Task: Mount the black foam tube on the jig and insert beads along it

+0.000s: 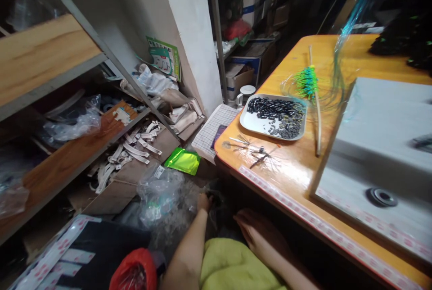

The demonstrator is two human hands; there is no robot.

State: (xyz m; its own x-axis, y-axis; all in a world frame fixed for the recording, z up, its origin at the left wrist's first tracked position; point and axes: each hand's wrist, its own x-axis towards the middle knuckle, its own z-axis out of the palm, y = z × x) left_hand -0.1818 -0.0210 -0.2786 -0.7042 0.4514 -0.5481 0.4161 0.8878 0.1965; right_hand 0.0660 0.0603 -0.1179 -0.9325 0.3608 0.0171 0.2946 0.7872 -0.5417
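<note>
My left hand [204, 201] reaches down in the dim gap beside the table, next to a clear plastic bag [162, 193]. Its fingers curl round toward something dark that I cannot make out. Lower right of it, my right hand [249, 227] is held over my lap, below the table edge; its fingers look stretched out, with nothing seen in them. A shiny green pouch [184, 160] lies beyond the plastic bag.
On the orange table [232, 152] are a white tray [245, 124] of small dark parts, thin wiry pieces [259, 152], a stick with green bristles [317, 123] and a grey board [378, 123]. Shelves [74, 164] stand left; a red-lined bin [148, 265] is near my left arm.
</note>
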